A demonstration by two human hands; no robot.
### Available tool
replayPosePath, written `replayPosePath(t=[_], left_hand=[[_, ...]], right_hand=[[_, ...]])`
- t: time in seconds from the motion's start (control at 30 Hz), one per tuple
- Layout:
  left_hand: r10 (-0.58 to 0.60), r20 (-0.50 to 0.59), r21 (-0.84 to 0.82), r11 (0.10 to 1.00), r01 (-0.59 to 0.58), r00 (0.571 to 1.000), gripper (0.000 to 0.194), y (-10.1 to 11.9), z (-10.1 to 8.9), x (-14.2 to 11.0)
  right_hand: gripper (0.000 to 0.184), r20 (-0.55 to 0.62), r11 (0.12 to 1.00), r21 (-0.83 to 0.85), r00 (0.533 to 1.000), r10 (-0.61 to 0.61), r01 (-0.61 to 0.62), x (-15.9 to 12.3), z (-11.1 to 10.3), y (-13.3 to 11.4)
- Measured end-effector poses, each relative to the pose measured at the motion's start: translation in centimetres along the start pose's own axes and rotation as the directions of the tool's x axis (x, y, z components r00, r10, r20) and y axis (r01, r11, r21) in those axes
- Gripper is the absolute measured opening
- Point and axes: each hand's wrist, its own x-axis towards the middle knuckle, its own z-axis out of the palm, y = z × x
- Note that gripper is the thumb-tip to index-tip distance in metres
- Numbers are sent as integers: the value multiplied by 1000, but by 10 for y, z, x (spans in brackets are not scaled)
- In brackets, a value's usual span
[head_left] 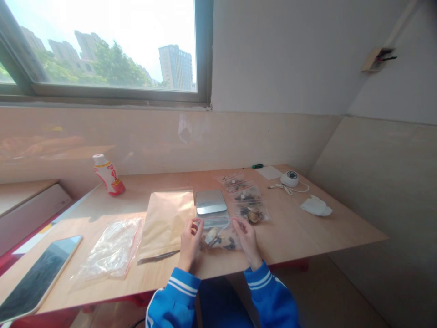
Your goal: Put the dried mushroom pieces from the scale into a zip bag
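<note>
A clear zip bag [220, 239] with pale and dark dried pieces inside lies at the table's front edge. My left hand [191, 239] pinches its upper left corner, and my right hand [246, 237] grips the upper right corner. Just beyond the bag stands a small scale [210, 202] with a silver top. To the right of the scale, several filled clear bags [252, 213] lie in an overlapping row running away from me. A brown paper pouch [167, 223] rests flat beside my left hand. What the dried pieces are, I cannot make out.
Left of the pouch are a pile of clear plastic bags [111, 246] and a phone [39, 278]. A red and white bottle [108, 175] stands behind them. On the right are a white dome camera [289, 179] with cable, a crumpled tissue [316, 206], white paper [269, 172] and a green-handled tool [257, 166].
</note>
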Motion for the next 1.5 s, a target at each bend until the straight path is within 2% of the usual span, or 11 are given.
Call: replayPosePath(t=[0.17, 0.33, 0.47, 0.73, 1.07, 1.5], left_hand=[[-40, 28, -29, 999, 41, 999, 46, 1, -1, 0], [-33, 37, -35, 999, 34, 999, 51, 3, -1, 0], [21, 30, 5, 1000, -22, 999, 44, 1, -1, 0], [52, 11, 46, 998, -52, 999, 39, -2, 0, 1], [-11, 15, 24, 1000, 11, 1000, 43, 1, 0, 0], [37, 40, 75, 996, -40, 999, 37, -3, -1, 1]], right_hand=[[40, 5, 1000, -9, 1000, -2, 2, 0, -1, -1], [40, 1, 1000, 3, 1000, 17, -17, -1, 1, -3], [39, -7, 1000, -4, 1000, 13, -13, 0, 2, -2], [43, -15, 1000, -2, 1000, 22, -22, 0, 2, -3], [40, -6, 999, -41, 1000, -8, 8, 0, 3, 4], [39, 31, 996, -92, 999, -17, 20, 4, 1, 15]])
